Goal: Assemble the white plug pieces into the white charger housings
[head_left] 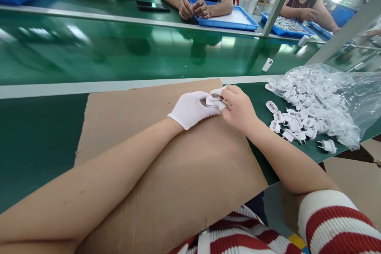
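Observation:
My left hand [193, 109], in a white glove, and my bare right hand [239, 108] meet over the far edge of a brown cardboard sheet [166, 174]. Both are closed on a small white plastic plug part [214, 100] held between their fingertips; white finger cots cover some right fingertips. Just right of my right hand lies a loose pile of white plug parts [293, 125] on the green table. A clear plastic bag [327, 99] full of the same parts lies open behind that pile.
A green conveyor belt [119, 51] runs across beyond the cardboard, with one white part [267, 64] on it. Across it, other people work over blue trays [235, 20]; a phone [152, 6] lies there. A metal post [281, 0] slants at the right.

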{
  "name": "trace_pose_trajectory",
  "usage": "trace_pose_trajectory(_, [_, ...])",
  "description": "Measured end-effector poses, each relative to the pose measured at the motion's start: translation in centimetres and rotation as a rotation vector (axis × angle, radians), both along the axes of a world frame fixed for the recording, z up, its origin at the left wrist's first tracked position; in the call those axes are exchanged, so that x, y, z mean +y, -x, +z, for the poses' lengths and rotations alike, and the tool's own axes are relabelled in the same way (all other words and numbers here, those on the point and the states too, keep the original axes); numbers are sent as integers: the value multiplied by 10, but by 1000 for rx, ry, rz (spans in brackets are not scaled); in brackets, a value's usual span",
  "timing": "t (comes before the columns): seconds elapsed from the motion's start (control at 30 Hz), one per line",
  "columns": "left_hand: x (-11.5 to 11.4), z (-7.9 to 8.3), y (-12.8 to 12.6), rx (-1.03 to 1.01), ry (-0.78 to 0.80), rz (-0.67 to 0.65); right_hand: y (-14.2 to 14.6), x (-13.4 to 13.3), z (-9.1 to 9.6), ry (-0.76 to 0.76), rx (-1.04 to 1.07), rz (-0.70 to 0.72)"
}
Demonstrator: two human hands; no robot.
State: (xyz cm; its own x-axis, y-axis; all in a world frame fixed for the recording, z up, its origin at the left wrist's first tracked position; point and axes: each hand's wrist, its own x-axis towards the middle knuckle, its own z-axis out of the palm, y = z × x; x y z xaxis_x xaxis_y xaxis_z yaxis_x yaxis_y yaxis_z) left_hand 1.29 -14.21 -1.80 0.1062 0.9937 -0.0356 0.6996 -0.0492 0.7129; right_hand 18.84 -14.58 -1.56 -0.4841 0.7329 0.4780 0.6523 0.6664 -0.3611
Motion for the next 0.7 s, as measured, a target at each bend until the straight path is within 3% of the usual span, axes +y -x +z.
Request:
trace_pose_trajectory(0.2, [-1, -5, 1, -20, -113, -120, 6, -1, 10, -10, -133, -65])
trace_pose_trajectory(0.37, [-5, -10, 1, 233, -112, -53, 7, -5, 22, 93, -105, -142])
trace_pose_trajectory(0.5, [-6, -12, 0, 336, -156, -58, 8, -3, 20, 169, -12, -143])
trace_pose_trajectory(0.63, [-6, -14, 0, 260, -149, -71, -1, 2, 14, 316, 168, -75])
trace_pose_trajectory(0.7, [-2, -14, 1, 167, -121, -79, -18, 4, 20, 390, 169, -84])
